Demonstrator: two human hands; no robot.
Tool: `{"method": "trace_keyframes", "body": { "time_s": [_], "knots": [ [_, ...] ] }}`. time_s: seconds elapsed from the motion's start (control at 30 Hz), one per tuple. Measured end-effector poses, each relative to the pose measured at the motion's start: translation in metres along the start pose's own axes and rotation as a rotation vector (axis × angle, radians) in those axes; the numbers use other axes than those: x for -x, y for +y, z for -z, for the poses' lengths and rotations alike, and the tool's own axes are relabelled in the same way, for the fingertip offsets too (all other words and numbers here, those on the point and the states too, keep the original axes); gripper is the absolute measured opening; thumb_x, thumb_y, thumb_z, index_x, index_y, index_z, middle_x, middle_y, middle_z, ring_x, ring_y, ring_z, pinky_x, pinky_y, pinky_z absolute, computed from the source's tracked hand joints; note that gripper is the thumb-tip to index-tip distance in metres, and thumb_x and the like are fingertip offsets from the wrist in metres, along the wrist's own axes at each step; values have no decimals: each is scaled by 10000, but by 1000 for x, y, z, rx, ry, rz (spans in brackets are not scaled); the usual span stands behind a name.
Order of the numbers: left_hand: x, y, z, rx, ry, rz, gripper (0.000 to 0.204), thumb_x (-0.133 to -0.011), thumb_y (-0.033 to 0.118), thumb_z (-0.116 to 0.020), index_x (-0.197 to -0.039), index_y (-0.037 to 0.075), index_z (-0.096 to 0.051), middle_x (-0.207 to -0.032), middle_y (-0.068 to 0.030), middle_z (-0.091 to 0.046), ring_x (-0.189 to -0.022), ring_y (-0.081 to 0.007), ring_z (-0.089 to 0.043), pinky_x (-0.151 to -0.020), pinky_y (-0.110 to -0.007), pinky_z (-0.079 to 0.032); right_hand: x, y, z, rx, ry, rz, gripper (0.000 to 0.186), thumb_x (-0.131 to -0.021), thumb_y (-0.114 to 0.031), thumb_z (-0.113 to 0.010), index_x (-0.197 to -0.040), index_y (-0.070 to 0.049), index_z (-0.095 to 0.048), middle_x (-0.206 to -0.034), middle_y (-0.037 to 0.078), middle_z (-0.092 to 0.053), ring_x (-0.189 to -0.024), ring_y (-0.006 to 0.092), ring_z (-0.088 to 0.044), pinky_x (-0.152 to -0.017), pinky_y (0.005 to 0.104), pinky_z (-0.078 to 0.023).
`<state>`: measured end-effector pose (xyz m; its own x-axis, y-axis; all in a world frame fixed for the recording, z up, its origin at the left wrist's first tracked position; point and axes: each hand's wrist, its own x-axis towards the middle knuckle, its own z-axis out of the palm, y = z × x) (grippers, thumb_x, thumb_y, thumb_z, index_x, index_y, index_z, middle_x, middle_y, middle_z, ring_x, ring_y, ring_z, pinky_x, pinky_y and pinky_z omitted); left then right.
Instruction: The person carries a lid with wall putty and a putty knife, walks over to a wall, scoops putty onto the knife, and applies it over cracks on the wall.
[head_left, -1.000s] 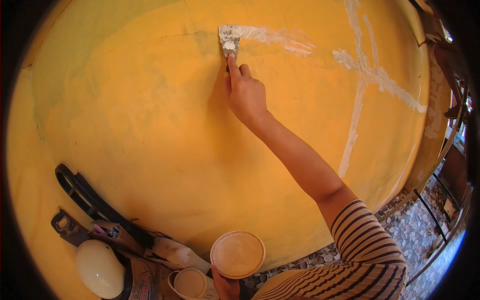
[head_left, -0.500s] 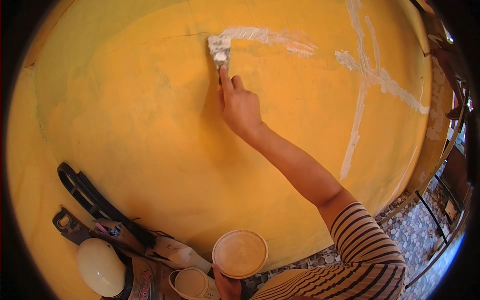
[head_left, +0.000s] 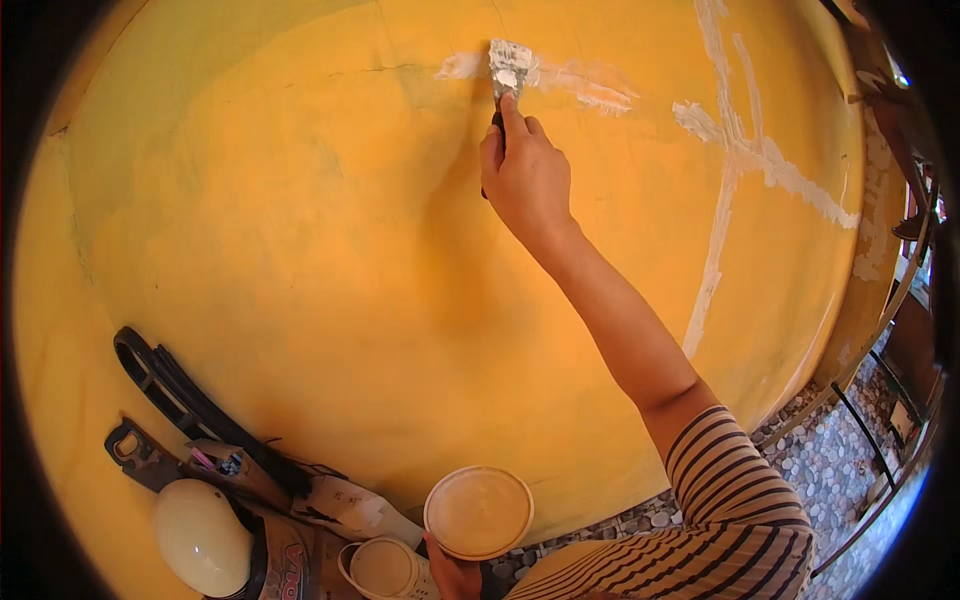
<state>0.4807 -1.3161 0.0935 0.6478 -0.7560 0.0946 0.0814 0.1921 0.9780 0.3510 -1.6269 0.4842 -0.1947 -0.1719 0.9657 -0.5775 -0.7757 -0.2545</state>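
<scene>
I saw the right hand (head_left: 530,175) clenched round a black-handled metal scraper (head_left: 512,63), whose white paste (head_left: 508,79) might have dropped if tilted.

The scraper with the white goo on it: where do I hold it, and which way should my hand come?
Probably best to grip the scraper by its dark handle, coming from below: the flat blade points up and is smeared with white paste, while the narrow handle points down. The right hand holds it there.
</scene>
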Motion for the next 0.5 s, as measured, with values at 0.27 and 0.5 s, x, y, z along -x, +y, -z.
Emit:
{"method": "trace_keyframes", "body": {
  "time_s": [0.27, 0.5],
  "knots": [
    [-10, -13, 5, -124, -93, -68, 410, -998, 162, -586, -1342, -34, -478, -1254, -180, -600, -1103, -260, -585, -965, -372, -480, 43, -30, -10, -152, -55, 115, 477, -903, -164, -579, -1331, 38, -523, -844, 203, -628, -584, 361, -621, -534, 469, -513],
    [-6, -12, 0, 235, -8, 130, 484, -958, 263, -654, -1299, -43, -498, -1232, -200, -607, -1111, -281, -582, -942, -377, -483, 10, -13, -5, -73, 44, 8, 476, -901, -167, -586, -1324, 42, -522, -835, 193, -630, -589, 351, -627, -524, 452, -513]
  ]
}}
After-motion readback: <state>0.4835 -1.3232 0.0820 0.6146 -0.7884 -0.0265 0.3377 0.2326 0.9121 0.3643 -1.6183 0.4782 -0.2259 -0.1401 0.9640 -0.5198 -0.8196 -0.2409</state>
